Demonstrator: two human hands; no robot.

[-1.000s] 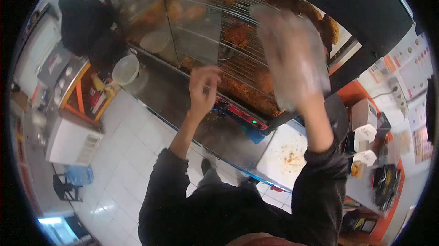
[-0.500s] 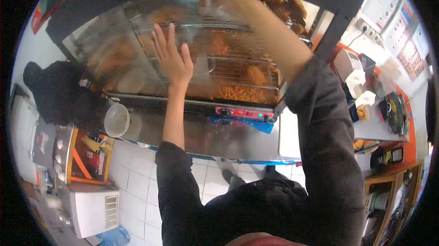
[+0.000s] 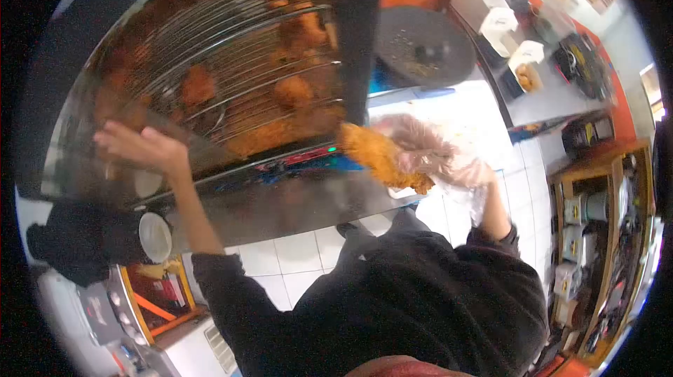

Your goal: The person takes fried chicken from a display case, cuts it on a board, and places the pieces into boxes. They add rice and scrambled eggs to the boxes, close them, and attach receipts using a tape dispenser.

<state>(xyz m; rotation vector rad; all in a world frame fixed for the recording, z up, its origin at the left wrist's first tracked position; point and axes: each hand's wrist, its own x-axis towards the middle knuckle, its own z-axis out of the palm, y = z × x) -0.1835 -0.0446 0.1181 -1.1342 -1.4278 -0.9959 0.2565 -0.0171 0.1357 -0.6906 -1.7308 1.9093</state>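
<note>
My right hand [image 3: 456,160], in a clear plastic glove, grips a large golden-brown fried piece [image 3: 378,158] in front of the display case's right post. My left hand [image 3: 144,147] is bare, its fingers stretched out against the glass door at the case's left. Behind the glass, fried pieces [image 3: 293,92] lie on wire racks [image 3: 231,48] in the display case. Orange-brown crumbs [image 3: 270,137] cover the bottom.
A round dark pan [image 3: 424,46] sits right of the case, beside a white board [image 3: 491,114]. A clear round tub [image 3: 155,236] stands at the counter's left. Small boxes [image 3: 526,72] are on the right counter, above wooden shelves [image 3: 596,188].
My right hand has come out of the case and down to the right, now with the fried piece in it. My left hand has moved left and lower. The view has turned right.
</note>
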